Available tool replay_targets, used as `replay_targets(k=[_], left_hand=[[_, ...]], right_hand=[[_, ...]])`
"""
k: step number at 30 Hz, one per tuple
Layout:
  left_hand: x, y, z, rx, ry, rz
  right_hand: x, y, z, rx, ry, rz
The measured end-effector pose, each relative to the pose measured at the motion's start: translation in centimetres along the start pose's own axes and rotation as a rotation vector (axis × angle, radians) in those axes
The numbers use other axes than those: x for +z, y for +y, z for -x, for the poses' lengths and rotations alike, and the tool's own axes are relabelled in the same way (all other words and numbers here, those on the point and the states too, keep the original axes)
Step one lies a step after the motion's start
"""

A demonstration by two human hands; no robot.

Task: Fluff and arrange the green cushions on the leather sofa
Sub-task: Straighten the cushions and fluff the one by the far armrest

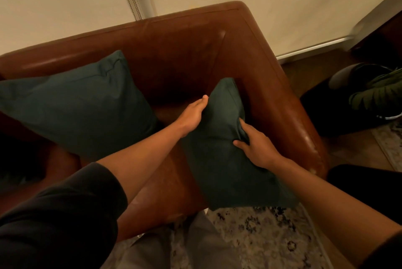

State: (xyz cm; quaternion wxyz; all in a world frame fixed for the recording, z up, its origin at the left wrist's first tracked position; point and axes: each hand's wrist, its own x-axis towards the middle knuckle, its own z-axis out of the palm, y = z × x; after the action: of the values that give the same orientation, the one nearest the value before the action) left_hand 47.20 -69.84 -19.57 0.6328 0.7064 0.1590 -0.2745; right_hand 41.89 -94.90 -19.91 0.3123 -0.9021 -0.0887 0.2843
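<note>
Two dark green cushions are on the brown leather sofa (187,51). The left cushion (82,107) leans against the backrest. The right cushion (226,160) stands on edge beside the right armrest, its lower corner hanging past the seat's front edge. My left hand (192,116) lies flat against that cushion's left face, fingers together and pointing toward the backrest. My right hand (255,144) pinches a fold of fabric on the cushion's upper right edge.
The sofa's right armrest (289,103) runs close along the held cushion. A potted plant (374,92) in a dark pot stands on the floor to the right. A patterned rug (261,238) lies in front of the sofa. Pale blinds hang behind.
</note>
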Motion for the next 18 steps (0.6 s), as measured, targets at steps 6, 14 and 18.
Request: replay_targets(k=[6,14,18], left_hand=[[0.0,-1.9,-0.8,0.028,-0.010,-0.113],[1.3,2.7,-3.5,0.209,0.091,-0.358],[2.9,4.6,-5.7,0.169,0.151,-0.343]], right_hand=[[-0.7,-0.1,0.6,0.190,0.049,-0.174],[-1.8,1.3,5.4,0.478,0.095,-0.081],[0.1,2.3,6.5,0.409,0.197,0.019]])
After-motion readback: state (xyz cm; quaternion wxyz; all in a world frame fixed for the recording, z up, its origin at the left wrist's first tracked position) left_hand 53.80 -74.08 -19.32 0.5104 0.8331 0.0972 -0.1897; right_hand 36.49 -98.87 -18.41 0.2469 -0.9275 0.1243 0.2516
